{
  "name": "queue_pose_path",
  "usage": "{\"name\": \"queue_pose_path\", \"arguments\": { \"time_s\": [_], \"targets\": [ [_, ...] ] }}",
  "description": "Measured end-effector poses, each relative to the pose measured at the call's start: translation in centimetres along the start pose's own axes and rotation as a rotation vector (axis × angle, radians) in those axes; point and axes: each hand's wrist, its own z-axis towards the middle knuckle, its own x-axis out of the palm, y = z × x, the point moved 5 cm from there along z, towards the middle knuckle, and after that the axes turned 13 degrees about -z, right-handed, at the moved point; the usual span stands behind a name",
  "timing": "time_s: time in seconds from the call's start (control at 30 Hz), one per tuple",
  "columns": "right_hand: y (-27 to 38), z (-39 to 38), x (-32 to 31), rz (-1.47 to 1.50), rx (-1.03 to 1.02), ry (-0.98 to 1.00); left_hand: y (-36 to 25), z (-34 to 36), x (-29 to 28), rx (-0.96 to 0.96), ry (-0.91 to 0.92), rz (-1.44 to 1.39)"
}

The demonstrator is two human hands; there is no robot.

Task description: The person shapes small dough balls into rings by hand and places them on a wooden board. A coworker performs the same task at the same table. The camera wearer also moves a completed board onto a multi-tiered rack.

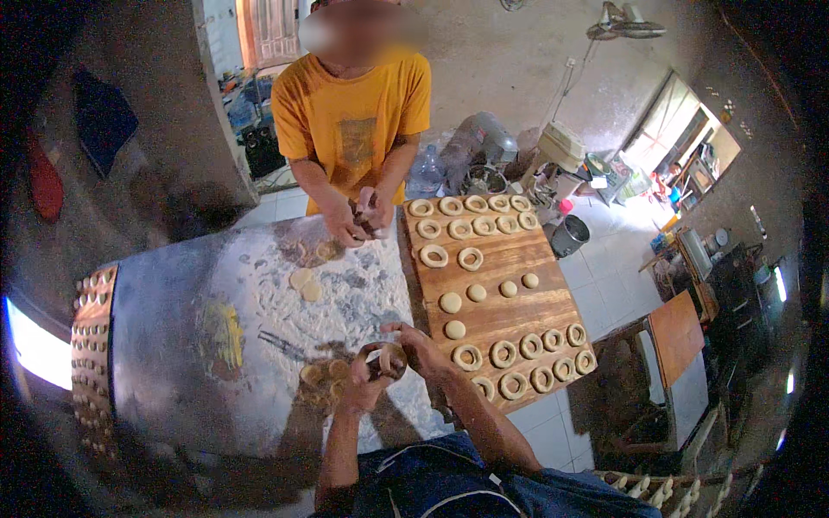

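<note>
My left hand point(364, 390) is closed around a small dark, round thing point(393, 363) with a pale part at its side; its exact kind is unclear. Beside it, my right hand point(420, 352) is held with thumb and fingers apart, the fingertips reaching toward the round thing's top edge. Both hands are above the near right part of a flour-dusted table point(164, 345). Several dough rounds point(315, 375) lie on the table just left of my left hand. Under my right forearm runs the near edge of a wooden board point(509, 311) bearing rows of dough rings point(503, 353).
Across the table stands a person in a yellow shirt point(354, 112), both hands point(367, 217) together around something dark. Flat dough discs point(304, 281) lie mid-table. A second board point(93, 345) with dough pieces is at the far left. A dark bucket point(570, 235) stands on the floor behind the wooden board.
</note>
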Motion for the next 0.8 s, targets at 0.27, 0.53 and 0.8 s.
{"name": "queue_pose_path", "arguments": {
  "time_s": [0.27, 0.53, 0.8],
  "targets": [
    [1.9, -2.4, -3.2, -0.303, -0.106, -0.267, 2.7, 3.2, 2.1, 0.437, -0.086, 0.479],
    [6.2, -7.4, -7.9, -1.065, -0.353, -0.717, 10.1, 5.7, 9.2, 0.166, -0.385, 0.091],
    [8.1, -11.7, -17.8, -0.830, -0.196, -0.750, 22.3, 11.6, 7.5, 0.176, -0.154, 0.324]
  ]
}}
